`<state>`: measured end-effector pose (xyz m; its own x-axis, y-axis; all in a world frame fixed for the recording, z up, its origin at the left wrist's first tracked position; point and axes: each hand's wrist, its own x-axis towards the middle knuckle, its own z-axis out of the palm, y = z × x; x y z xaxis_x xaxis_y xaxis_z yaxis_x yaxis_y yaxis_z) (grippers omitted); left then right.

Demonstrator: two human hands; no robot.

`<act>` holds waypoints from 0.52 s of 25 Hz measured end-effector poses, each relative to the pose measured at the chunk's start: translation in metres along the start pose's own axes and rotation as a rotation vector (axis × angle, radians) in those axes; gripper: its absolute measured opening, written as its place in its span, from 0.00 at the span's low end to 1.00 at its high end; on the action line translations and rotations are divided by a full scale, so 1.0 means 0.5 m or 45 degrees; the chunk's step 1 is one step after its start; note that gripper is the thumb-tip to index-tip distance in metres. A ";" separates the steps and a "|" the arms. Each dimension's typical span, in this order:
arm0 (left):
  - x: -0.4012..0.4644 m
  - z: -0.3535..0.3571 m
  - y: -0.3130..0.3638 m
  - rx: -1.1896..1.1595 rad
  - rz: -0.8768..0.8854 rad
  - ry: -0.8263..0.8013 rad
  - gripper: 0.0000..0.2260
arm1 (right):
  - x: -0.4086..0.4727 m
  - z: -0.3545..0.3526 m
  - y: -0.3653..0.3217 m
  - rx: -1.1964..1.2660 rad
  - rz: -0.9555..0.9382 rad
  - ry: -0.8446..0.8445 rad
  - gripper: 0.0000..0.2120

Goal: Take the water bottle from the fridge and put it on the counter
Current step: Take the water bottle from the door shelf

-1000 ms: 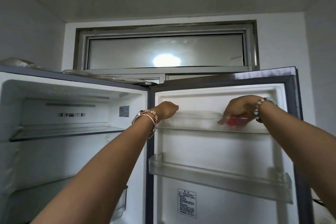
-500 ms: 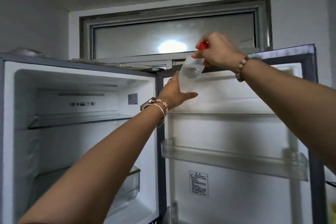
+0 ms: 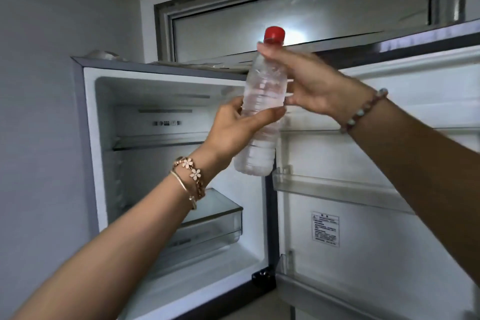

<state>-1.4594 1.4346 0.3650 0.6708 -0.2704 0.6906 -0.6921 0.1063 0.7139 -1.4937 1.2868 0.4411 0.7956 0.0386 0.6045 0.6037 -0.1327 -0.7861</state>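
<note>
A clear water bottle (image 3: pixel 262 101) with a red cap is held almost upright in the air, in front of the hinge edge between the open fridge (image 3: pixel 145 153) and its door (image 3: pixel 389 215). My left hand (image 3: pixel 233 130) wraps the bottle's middle from the left. My right hand (image 3: pixel 314 83) grips its upper part from the right, just under the cap. The bottle is clear of the door shelves. No counter is in view.
The fridge compartment shows a glass shelf (image 3: pixel 158 141) and a clear drawer (image 3: pixel 215 221). The open door at the right carries transparent shelves (image 3: pixel 337 189). A window (image 3: pixel 298 10) sits above the fridge. A grey wall (image 3: pixel 39 112) stands at the left.
The bottle has come out of the top door shelf, risen, then dropped to the left. My left hand has closed on it, so both hands hold it now.
</note>
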 end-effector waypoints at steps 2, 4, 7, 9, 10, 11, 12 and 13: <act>-0.067 -0.039 -0.038 -0.014 -0.111 0.047 0.17 | -0.043 0.067 0.095 0.177 0.088 -0.160 0.18; -0.130 -0.083 -0.071 0.052 -0.230 0.064 0.16 | -0.076 0.129 0.163 0.292 0.159 -0.159 0.25; -0.202 -0.147 -0.099 0.179 -0.389 0.070 0.16 | -0.098 0.205 0.239 0.410 0.238 -0.208 0.21; -0.236 -0.189 -0.096 0.251 -0.451 0.079 0.16 | -0.100 0.255 0.261 0.486 0.282 -0.239 0.21; -0.248 -0.202 -0.088 0.284 -0.477 0.081 0.16 | -0.100 0.274 0.268 0.505 0.290 -0.252 0.24; -0.274 -0.216 -0.073 0.334 -0.516 0.117 0.17 | -0.106 0.301 0.270 0.528 0.290 -0.311 0.26; -0.298 -0.229 -0.062 0.388 -0.547 0.151 0.17 | -0.113 0.323 0.270 0.551 0.277 -0.370 0.28; -0.325 -0.240 -0.051 0.433 -0.573 0.199 0.17 | -0.121 0.347 0.267 0.580 0.263 -0.438 0.30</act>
<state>-1.5187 1.5906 0.2485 0.9322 -0.0704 0.3550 -0.3589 -0.3064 0.8817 -1.4527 1.4387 0.2769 0.8232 0.3852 0.4170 0.3353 0.2627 -0.9047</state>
